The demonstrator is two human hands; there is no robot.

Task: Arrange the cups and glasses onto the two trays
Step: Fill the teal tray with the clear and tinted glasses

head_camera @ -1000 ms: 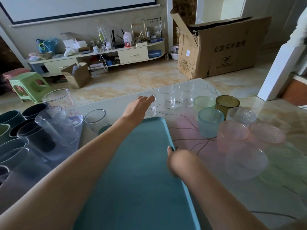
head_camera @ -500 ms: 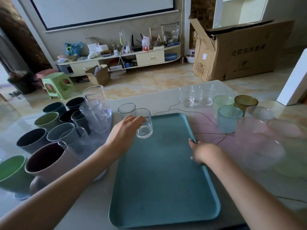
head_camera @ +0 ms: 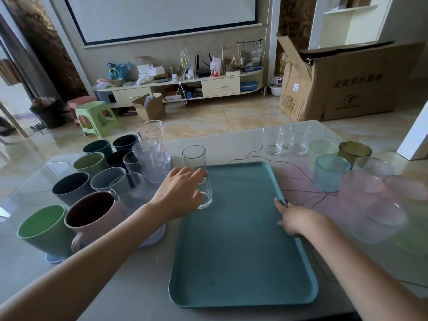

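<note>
A pale worktop fills the view, carrying a large teal tray at its centre, bare except for one glass. To the left of the tray stands a cluster of opaque cups in green, pink, grey and dark blue, with tall clear tumblers behind them. To the right sit textured tinted glasses in blue, green, amber and pink, and at the far edge two small clear glasses. The left hand has its fingers curled around a small clear glass at the tray's far left corner; a second ago this glass was still in the far row, and half a second ago it was held tilted just above the tray's far edge. It looks upright now, its base at or just above the tray surface. The right hand grips the tray's right rim, steadying it. This appears to be the first piece placed, so nearly all the arranging remains.
</note>
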